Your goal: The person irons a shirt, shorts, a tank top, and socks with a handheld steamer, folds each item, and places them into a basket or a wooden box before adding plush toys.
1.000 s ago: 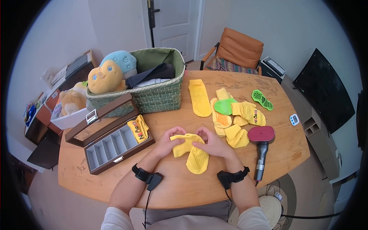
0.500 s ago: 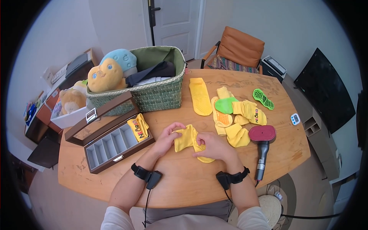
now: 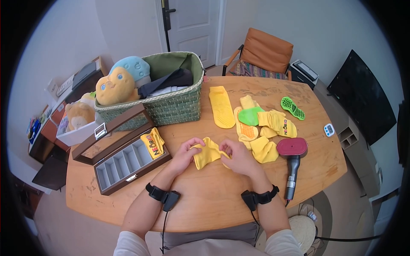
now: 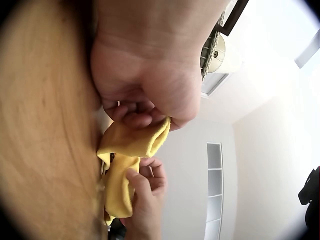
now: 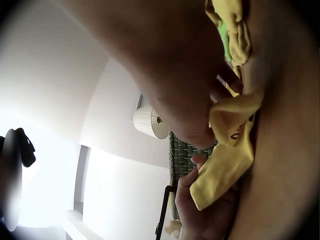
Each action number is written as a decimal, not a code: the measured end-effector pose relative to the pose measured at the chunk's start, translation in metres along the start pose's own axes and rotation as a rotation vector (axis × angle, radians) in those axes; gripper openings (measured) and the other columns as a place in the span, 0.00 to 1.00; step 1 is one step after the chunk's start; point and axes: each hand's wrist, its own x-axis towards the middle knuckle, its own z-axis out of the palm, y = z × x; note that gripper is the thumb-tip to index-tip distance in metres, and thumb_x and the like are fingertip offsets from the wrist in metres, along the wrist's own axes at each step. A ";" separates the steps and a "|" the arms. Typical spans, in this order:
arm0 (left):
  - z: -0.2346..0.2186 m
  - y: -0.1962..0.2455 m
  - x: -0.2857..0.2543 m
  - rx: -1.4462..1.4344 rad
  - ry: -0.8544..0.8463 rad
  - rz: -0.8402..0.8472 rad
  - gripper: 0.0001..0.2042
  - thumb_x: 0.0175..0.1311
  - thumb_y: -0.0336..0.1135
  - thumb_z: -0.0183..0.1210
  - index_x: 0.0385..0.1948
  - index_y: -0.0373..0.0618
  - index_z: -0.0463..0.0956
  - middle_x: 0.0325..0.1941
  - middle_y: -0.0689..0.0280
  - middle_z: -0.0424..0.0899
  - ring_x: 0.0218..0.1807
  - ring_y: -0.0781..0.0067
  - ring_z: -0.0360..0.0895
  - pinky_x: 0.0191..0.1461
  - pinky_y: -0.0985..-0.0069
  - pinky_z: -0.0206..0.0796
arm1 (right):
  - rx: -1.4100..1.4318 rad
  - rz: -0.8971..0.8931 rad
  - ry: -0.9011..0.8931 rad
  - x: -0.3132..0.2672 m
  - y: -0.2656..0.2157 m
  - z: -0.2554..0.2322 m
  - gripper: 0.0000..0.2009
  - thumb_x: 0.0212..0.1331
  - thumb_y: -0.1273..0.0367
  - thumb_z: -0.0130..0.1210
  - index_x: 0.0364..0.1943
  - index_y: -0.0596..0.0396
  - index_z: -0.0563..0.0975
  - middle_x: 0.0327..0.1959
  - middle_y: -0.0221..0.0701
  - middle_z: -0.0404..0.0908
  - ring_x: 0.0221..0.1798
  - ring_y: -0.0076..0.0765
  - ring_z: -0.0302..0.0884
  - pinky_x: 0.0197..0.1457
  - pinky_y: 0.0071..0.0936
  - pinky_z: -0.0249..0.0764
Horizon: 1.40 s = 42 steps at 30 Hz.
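Note:
Over the near middle of the table, a yellow sock (image 3: 206,155) is stretched between both hands. The left hand (image 3: 183,155) pinches its cuff end, thumb on the near side; the open cuff (image 4: 159,137) shows in the left wrist view. At the other end the right hand (image 3: 239,158) pinches the foot part, which is bunched and bent, with dark lettering (image 5: 235,135) partly visible in the right wrist view. Left of the hands stands a brown box (image 3: 146,173) with grey compartments and its lid raised. A folded yellow NEOBIO sock (image 3: 153,143) fills its right end compartment.
A flat yellow sock (image 3: 222,107) lies beyond the hands. To its right are several yellow socks (image 3: 265,149), one with a green part (image 3: 251,116). A maroon-headed handheld appliance (image 3: 292,147), a green sole-shaped piece (image 3: 293,108), a timer (image 3: 328,130) and a woven basket (image 3: 177,106) of plush toys surround the workspace.
The sock's foot part, which hung toward the person, has been lifted and bunched by the right hand. That hand dipped over the foot, then rose slightly. The left hand stays at the cuff.

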 end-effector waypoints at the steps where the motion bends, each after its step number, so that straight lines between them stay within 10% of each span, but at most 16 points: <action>1: 0.000 0.000 0.000 0.000 -0.001 0.002 0.09 0.68 0.25 0.53 0.47 0.47 0.75 0.36 0.75 0.77 0.33 0.90 0.74 0.34 0.89 0.65 | 0.259 0.010 0.054 0.002 0.005 0.001 0.09 0.55 0.74 0.60 0.40 0.57 0.75 0.34 0.29 0.79 0.37 0.28 0.77 0.41 0.26 0.73; 6: 0.003 0.005 -0.001 -0.146 0.016 0.034 0.12 0.61 0.26 0.51 0.46 0.46 0.73 0.37 0.72 0.78 0.34 0.86 0.76 0.39 0.85 0.68 | 0.925 0.040 0.176 0.013 0.031 -0.006 0.08 0.66 0.70 0.57 0.44 0.58 0.73 0.34 0.24 0.79 0.38 0.17 0.74 0.43 0.21 0.70; 13: 0.006 0.009 0.002 -0.374 0.050 0.063 0.13 0.63 0.28 0.50 0.50 0.47 0.71 0.26 0.78 0.63 0.28 0.88 0.63 0.34 0.84 0.61 | 0.144 0.199 0.639 0.017 0.025 -0.006 0.16 0.68 0.61 0.59 0.47 0.59 0.73 0.31 0.36 0.79 0.37 0.35 0.79 0.45 0.31 0.73; 19: -0.008 -0.004 0.006 -0.229 -0.004 0.025 0.06 0.71 0.28 0.52 0.47 0.48 0.71 0.26 0.80 0.63 0.26 0.90 0.56 0.29 0.86 0.49 | -0.255 -0.067 0.172 0.000 0.020 0.003 0.19 0.59 0.64 0.64 0.50 0.54 0.72 0.54 0.38 0.74 0.56 0.51 0.76 0.56 0.42 0.75; 32: -0.005 -0.001 0.005 -0.173 -0.009 0.003 0.04 0.72 0.29 0.54 0.43 0.51 0.71 0.26 0.79 0.62 0.26 0.88 0.55 0.29 0.85 0.48 | -0.257 -0.086 0.051 0.002 0.020 -0.003 0.17 0.56 0.70 0.61 0.50 0.53 0.74 0.49 0.39 0.76 0.50 0.48 0.78 0.51 0.37 0.76; 35: -0.002 -0.002 0.006 -0.236 0.020 0.023 0.05 0.72 0.30 0.54 0.44 0.51 0.69 0.28 0.78 0.64 0.27 0.86 0.56 0.30 0.84 0.48 | -0.177 -0.059 0.077 0.005 0.022 0.002 0.17 0.56 0.74 0.57 0.51 0.53 0.72 0.46 0.36 0.78 0.40 0.42 0.82 0.41 0.36 0.78; 40: -0.011 -0.009 0.007 -0.375 -0.035 0.088 0.05 0.74 0.33 0.53 0.45 0.53 0.67 0.34 0.76 0.72 0.29 0.85 0.63 0.33 0.83 0.55 | 0.879 0.042 0.251 0.013 0.013 0.001 0.15 0.61 0.73 0.49 0.52 0.54 0.72 0.36 0.28 0.78 0.30 0.16 0.76 0.30 0.21 0.73; 42: -0.011 -0.010 0.008 -0.216 -0.027 0.044 0.04 0.74 0.33 0.54 0.43 0.53 0.67 0.36 0.75 0.74 0.32 0.86 0.69 0.36 0.83 0.61 | 0.735 0.135 0.216 0.008 0.011 -0.009 0.14 0.63 0.69 0.50 0.52 0.53 0.72 0.34 0.33 0.80 0.29 0.27 0.78 0.32 0.28 0.75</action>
